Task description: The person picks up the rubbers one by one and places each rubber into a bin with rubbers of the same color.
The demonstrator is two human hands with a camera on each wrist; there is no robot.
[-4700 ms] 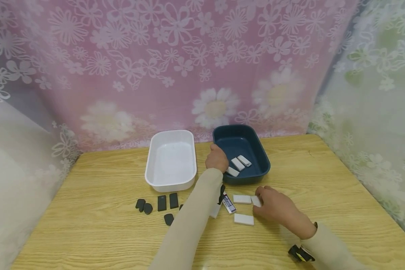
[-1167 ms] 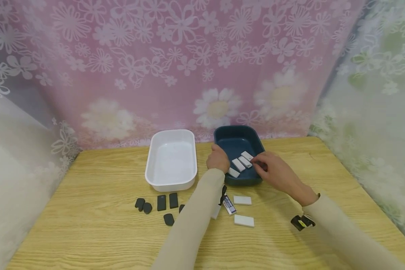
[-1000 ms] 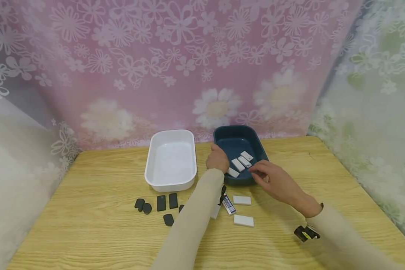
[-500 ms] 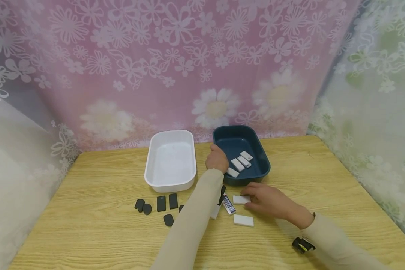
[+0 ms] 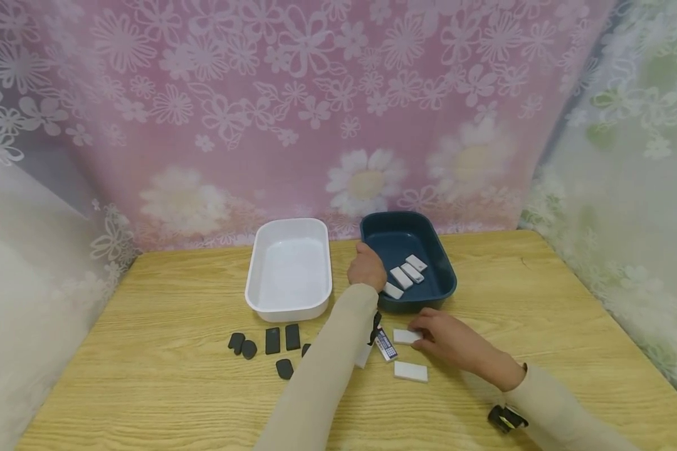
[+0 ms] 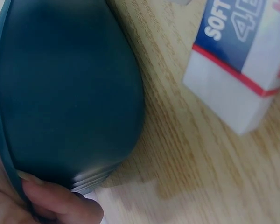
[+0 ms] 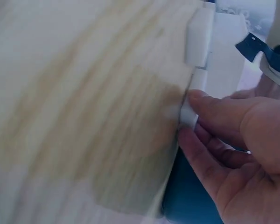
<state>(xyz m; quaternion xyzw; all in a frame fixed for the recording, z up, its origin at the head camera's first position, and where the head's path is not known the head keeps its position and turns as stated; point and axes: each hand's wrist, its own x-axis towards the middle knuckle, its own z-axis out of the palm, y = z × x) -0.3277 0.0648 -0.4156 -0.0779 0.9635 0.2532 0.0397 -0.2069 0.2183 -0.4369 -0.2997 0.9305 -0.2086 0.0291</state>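
Note:
My left hand [image 5: 367, 269] grips the near left rim of a dark blue basin [image 5: 397, 241]; its thumb and finger clasp that rim in the left wrist view. Inside the basin lie several white erasers [image 5: 402, 277]. On the table in front of it, my right hand [image 5: 446, 341] pinches one end of a white eraser [image 5: 404, 337] between thumb and fingertips, seen close in the right wrist view. Nearer the front lies another white eraser [image 5: 410, 371]. A sleeved eraser [image 5: 386, 345] with printed letters lies beside the left wrist, and a white piece [image 5: 363, 357] is partly hidden by that forearm.
A white basin [image 5: 251, 297] stands left of the blue one. Several small black pieces, among them a rectangular one [image 5: 272, 341] and a rounded one [image 5: 284, 369], lie in front of it. A floral cloth [image 5: 259, 156] hangs behind the wooden table [image 5: 146, 376].
The eraser my right hand held on the table earlier now lies in the blue basin. That hand has come back to the table, onto another eraser. My left hand stays on the rim.

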